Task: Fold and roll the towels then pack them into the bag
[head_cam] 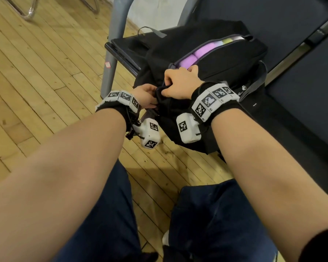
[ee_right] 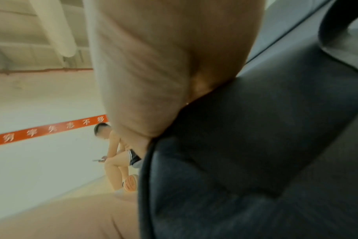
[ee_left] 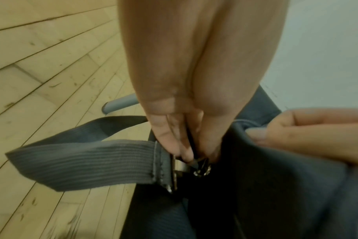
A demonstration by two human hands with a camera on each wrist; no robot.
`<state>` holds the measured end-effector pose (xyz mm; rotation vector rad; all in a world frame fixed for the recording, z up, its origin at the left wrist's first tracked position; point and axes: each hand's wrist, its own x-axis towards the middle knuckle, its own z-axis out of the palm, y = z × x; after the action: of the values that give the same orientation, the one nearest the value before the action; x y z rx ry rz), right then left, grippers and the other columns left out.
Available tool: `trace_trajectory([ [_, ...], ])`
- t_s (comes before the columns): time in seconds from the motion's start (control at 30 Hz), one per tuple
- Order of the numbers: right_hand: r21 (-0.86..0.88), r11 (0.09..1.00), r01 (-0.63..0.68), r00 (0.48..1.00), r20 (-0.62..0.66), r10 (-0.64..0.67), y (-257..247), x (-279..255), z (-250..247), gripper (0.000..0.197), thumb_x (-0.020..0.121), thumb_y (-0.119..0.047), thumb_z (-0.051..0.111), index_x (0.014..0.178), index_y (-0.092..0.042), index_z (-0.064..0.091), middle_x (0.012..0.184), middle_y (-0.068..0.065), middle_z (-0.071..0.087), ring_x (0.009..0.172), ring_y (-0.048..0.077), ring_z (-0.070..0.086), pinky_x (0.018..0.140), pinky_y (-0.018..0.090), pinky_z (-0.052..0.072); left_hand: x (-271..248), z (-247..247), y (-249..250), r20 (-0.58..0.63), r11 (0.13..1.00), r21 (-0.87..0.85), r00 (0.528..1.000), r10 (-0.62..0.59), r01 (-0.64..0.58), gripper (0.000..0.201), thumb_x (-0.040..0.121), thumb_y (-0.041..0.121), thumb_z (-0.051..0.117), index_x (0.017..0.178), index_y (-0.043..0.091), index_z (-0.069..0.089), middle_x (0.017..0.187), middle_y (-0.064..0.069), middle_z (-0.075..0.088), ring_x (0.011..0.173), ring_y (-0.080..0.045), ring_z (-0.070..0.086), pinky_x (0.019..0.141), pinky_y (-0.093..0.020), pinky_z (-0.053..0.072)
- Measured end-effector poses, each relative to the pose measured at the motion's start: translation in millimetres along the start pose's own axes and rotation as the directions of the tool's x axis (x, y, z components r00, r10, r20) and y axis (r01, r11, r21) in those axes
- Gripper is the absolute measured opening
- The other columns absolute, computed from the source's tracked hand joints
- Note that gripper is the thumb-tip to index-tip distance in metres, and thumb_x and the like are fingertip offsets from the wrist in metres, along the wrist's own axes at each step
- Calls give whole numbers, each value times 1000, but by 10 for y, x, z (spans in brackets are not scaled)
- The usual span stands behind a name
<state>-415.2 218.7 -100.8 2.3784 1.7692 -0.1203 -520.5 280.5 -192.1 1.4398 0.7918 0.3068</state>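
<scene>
A black bag (head_cam: 225, 59) lies on a chair seat with its zip open. Rolled purple towels (head_cam: 203, 51) show in the opening, with a pale one and a yellow-green one behind them. My left hand (head_cam: 153, 99) pinches the metal clasp (ee_left: 200, 168) at the bag's near end, where the grey strap (ee_left: 82, 160) is sewn on. My right hand (head_cam: 169, 87) grips a bunch of the bag's black fabric right beside it; its fingers (ee_left: 307, 132) curl over the cloth. In the right wrist view the right hand (ee_right: 164, 72) lies against the bag (ee_right: 255, 145), fingertips hidden.
The chair's grey leg (head_cam: 110, 53) stands on a wooden plank floor (head_cam: 45, 72). A dark padded seat (head_cam: 301, 91) adjoins on the right. My legs in dark trousers (head_cam: 112, 214) are below. A person (ee_right: 117, 155) sits far off by a wall with a basketball.
</scene>
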Motion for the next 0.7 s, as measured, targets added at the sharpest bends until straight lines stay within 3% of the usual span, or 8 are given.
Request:
trace_trajectory([
  [0.07, 113, 993, 35, 997, -67, -28, 51, -10, 16, 20, 84, -34, 61, 85, -22, 44, 74, -10, 44, 88, 19, 40, 91, 37, 21, -47, 1, 82, -25, 992, 126, 999, 22, -18, 38, 88, -5, 55, 122, 13, 51, 76, 5, 54, 70, -9, 58, 45, -8, 44],
  [0.17, 219, 974, 57, 985, -174, -19, 145, -21, 61, 21, 82, -27, 62, 82, -21, 42, 68, -11, 42, 83, 16, 45, 80, 28, 14, -63, 7, 118, -93, 962, 271, 993, 70, -42, 25, 86, 7, 63, 107, 16, 53, 70, 7, 54, 42, 4, 53, 39, -7, 39],
  [0.33, 265, 964, 29, 955, -291, 51, 135, -84, 96, 16, 76, -14, 56, 81, -21, 42, 66, -10, 42, 80, 19, 44, 78, 28, 14, 10, -18, 207, -92, 933, 357, 996, -15, 47, 19, 81, 20, 73, 99, 14, 69, 84, -1, 63, 61, -4, 49, 47, -10, 41],
  [0.4, 242, 970, 16, 942, -330, 67, 89, -101, 106, 21, 72, -10, 54, 87, -23, 48, 80, -7, 52, 89, 20, 48, 81, 30, 16, 34, -46, 238, -100, 932, 360, 995, -10, 45, 22, 82, 19, 73, 102, 10, 72, 95, -4, 66, 71, -7, 55, 55, -10, 43],
  [0.5, 56, 996, 75, 897, -439, -42, 16, -99, 131, 28, 73, -5, 53, 95, -20, 60, 108, 3, 53, 106, 25, 44, 78, 28, 12, 43, -113, 248, -118, 927, 364, 992, -47, 87, 23, 81, 27, 72, 99, 13, 67, 99, -10, 64, 86, -18, 55, 72, -26, 47],
  [0.57, -3, 986, 169, 885, -441, -153, -15, -75, 142, 23, 79, -4, 53, 93, -17, 66, 108, 6, 54, 107, 28, 45, 74, 27, 11, 54, -163, 253, -117, 934, 326, 986, -116, 148, 21, 79, 29, 74, 89, 13, 66, 89, -10, 68, 79, -19, 58, 72, -30, 49],
  [0.63, 25, 976, 217, 913, -358, -194, -15, -65, 168, 21, 87, -9, 54, 97, -17, 70, 107, 6, 58, 108, 29, 47, 76, 30, 15, 55, -179, 285, -23, 950, 204, 971, -238, 237, 18, 83, 22, 70, 72, 9, 63, 63, -3, 68, 58, -13, 58, 58, -24, 46],
  [0.7, 7, 972, 233, 932, -288, -222, -4, -73, 199, 22, 89, -19, 55, 105, -21, 71, 106, 4, 60, 107, 29, 47, 78, 34, 19, 22, -182, 345, 104, 930, 132, 928, -357, 343, 23, 93, 17, 59, 71, 11, 56, 48, 1, 61, 40, -6, 55, 43, -16, 44],
])
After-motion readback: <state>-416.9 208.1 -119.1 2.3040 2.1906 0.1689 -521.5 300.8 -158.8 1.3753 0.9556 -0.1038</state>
